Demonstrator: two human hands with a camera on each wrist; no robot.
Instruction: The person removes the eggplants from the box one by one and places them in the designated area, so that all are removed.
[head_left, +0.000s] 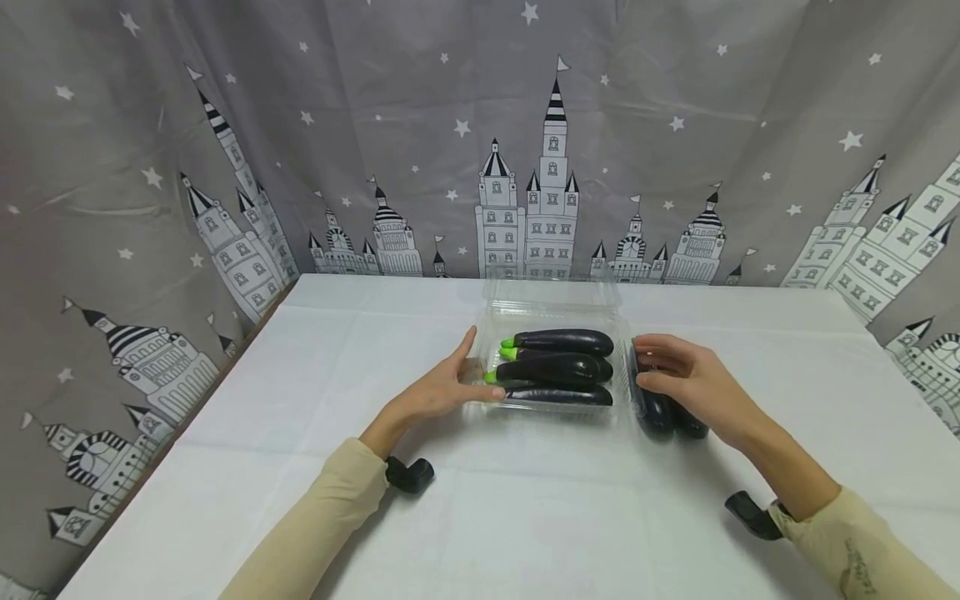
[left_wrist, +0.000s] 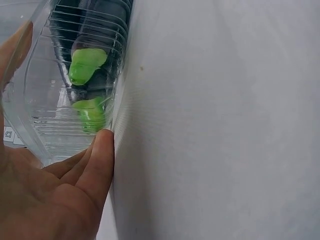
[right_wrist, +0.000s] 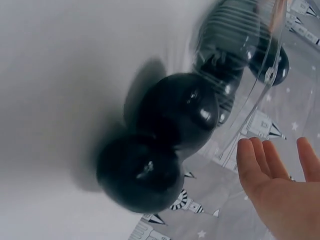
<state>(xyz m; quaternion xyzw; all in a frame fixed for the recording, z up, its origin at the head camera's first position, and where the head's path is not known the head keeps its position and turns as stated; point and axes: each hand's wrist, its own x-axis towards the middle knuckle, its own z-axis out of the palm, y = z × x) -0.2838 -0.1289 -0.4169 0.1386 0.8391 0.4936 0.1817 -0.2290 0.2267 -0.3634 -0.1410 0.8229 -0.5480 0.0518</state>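
Observation:
A clear plastic clamshell container (head_left: 558, 408) sits open, its lid (head_left: 551, 296) folded back. Several dark eggplants (head_left: 566, 368) with bright green stems lie in it, stems leftward. My left hand (head_left: 435, 387) grips the container's left end, thumb at the front corner; in the left wrist view its fingers (left_wrist: 97, 165) press low against the ribbed wall, close to the tabletop. Two more eggplants (head_left: 657, 417) lie side by side just right of the container. Over them is my right hand (head_left: 697, 387), fingers extended beside the container's right edge, holding nothing in the right wrist view.
The container stands on a white-covered table (head_left: 480, 517). Behind and to the left hangs a grey curtain (head_left: 420, 92) printed with castles and stars. Black wrist-worn devices (head_left: 411, 475) stick out below both sleeves.

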